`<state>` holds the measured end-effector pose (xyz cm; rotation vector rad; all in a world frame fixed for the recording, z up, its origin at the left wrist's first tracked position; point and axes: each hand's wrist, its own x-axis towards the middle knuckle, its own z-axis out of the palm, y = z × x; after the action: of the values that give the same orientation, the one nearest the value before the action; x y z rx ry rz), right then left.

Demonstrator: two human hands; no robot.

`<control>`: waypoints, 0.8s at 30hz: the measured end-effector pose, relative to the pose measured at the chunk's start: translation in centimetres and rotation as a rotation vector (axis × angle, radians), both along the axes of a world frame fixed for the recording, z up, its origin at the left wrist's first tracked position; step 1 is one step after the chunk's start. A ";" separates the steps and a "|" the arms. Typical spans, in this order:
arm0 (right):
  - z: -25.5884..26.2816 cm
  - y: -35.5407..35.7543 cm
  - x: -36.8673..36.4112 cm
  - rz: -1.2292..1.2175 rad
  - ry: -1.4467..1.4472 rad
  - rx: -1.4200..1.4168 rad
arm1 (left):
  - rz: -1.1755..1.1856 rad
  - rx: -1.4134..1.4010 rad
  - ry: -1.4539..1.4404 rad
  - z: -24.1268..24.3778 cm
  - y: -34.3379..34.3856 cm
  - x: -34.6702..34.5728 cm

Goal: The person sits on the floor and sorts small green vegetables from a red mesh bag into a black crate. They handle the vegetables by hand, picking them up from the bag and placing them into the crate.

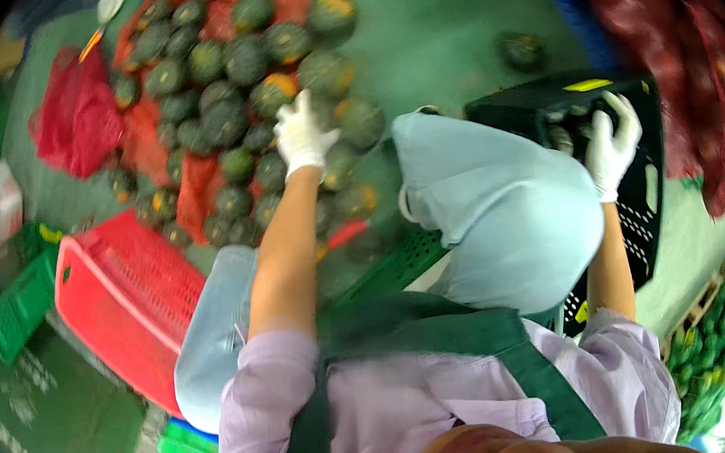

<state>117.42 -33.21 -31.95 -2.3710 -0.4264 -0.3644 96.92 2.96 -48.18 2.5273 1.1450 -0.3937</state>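
My left hand (305,135), in a white glove, reaches over a heap of dark green kabocha-type squashes (224,122). Its fingers are spread beside a squash with an orange patch (276,93); whether they touch it is unclear. On the other side, my right hand (614,143), also white-gloved, is at the opening of a black plastic crate (506,103). Thumb and fingers stand apart there, and I see nothing held between them. Dark squashes (560,137) show inside the crate, partly hidden by my knee and this hand.
Orange-red mesh (198,188) lies under the heap. A red crate (134,296) stands left of my leg, and a crumpled red net bag (75,115) lies beyond it. One squash (523,51) sits on the green floor behind the black crate. Dark-red mesh sacks (649,29) line the right.
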 end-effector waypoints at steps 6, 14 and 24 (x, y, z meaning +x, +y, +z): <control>4.3 5.7 0.6 0.214 0.289 0.253 | 0.402 -0.421 -0.650 0.0 1.4 -1.1; 5.6 19.5 -0.7 0.665 0.788 0.739 | -0.314 -0.213 -1.052 22.3 -4.5 10.9; 5.5 -4.8 3.2 0.038 0.650 0.712 | -0.110 -0.671 -0.921 18.7 -0.3 6.1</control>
<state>120.67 -38.02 -26.46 -1.6474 -0.0139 0.2498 103.00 2.64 -29.45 1.8018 0.4066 0.3129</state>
